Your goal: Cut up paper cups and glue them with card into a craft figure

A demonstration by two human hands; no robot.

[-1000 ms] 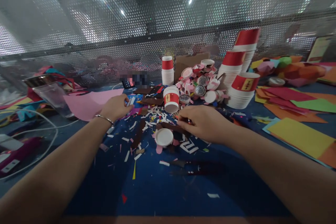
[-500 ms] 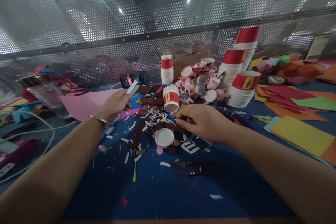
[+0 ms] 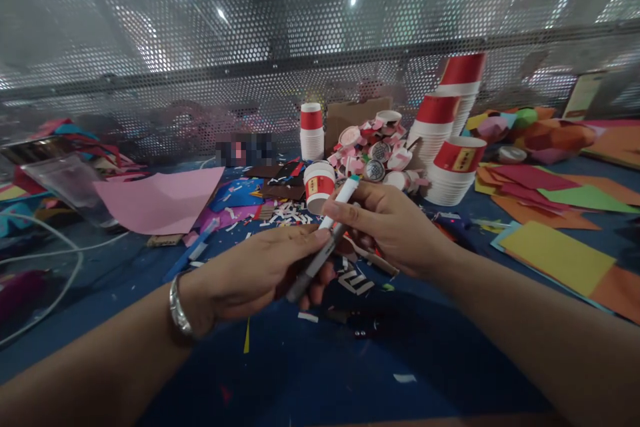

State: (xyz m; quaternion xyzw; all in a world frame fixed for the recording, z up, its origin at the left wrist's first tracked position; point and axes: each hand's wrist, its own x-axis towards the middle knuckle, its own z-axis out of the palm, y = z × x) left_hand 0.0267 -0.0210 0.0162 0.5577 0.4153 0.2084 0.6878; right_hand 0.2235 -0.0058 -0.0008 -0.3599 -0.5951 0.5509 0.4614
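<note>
My left hand [image 3: 270, 260] is closed around the lower, grey part of a marker [image 3: 320, 259]. My right hand [image 3: 383, 217] pinches its upper part, which is white with a teal end. The marker slants up to the right between both hands; fingers cover its middle, so I cannot tell whether the white and grey parts are one pen or two side by side. Just behind the hands, a red and white paper cup [image 3: 319, 188] lies on its side. Dark-handled scissors [image 3: 360, 333] lie below the hands, mostly in shadow.
Paper cups [image 3: 453, 173] stand in tall stacks at right, beside a heap of pink-trimmed round pieces [image 3: 375, 153]. Coloured sheets [image 3: 555, 250] lie further right. At left are pink paper [image 3: 165, 197], a clear container [image 3: 70, 187] and a white cable [image 3: 80, 250]. Paper scraps [image 3: 290, 213] litter the blue table.
My left hand has come away from the pink paper, moving right and nearer with the marker. Both hands now meet on it, hiding the white round lid on the table.
</note>
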